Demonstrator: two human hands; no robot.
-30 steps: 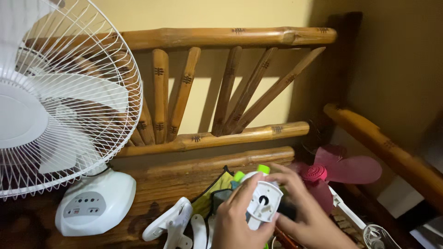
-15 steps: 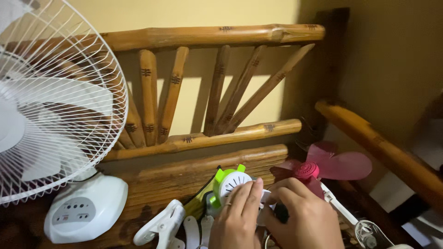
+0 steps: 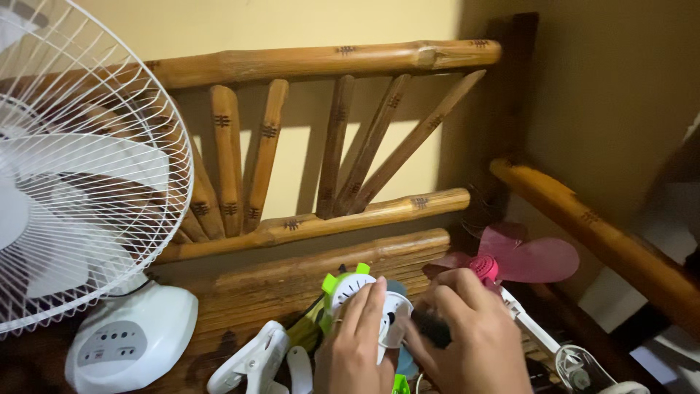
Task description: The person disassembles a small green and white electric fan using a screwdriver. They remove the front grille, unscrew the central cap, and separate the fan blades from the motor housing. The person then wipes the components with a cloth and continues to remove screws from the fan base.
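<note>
Both hands worked at a small white fan motor housing [image 3: 368,306] with lime-green tabs, held low in the frame in front of a bamboo bench [image 3: 321,219]. The left hand [image 3: 357,346] lay over the front of the housing, its fingers [image 3: 368,310] spread flat across the slotted white face rather than curled into a closed grip, a ring visible on one finger. The right hand [image 3: 467,339] came in from the other side, its thumb and fingertips pinched together on a dark part [image 3: 435,332] at the housing's edge; exactly what that part was could not be made out. The housing sat between the two hands, just above the wooden seat slats, touching both.

Just behind the right hand stood a pink fan blade [image 3: 521,259] with its hub, close to the knuckles. A white clip [image 3: 251,361] lay on the seat to the left of the left hand, near the wrist. Farther left, a large white desk fan [image 3: 80,168] with a wire guard stood on its rounded base [image 3: 131,339], well apart from the hands. A white bracket-like piece [image 3: 576,361] lay at the lower right. A yellow wall [image 3: 292,25] showed behind the bench's slanted bamboo back.
</note>
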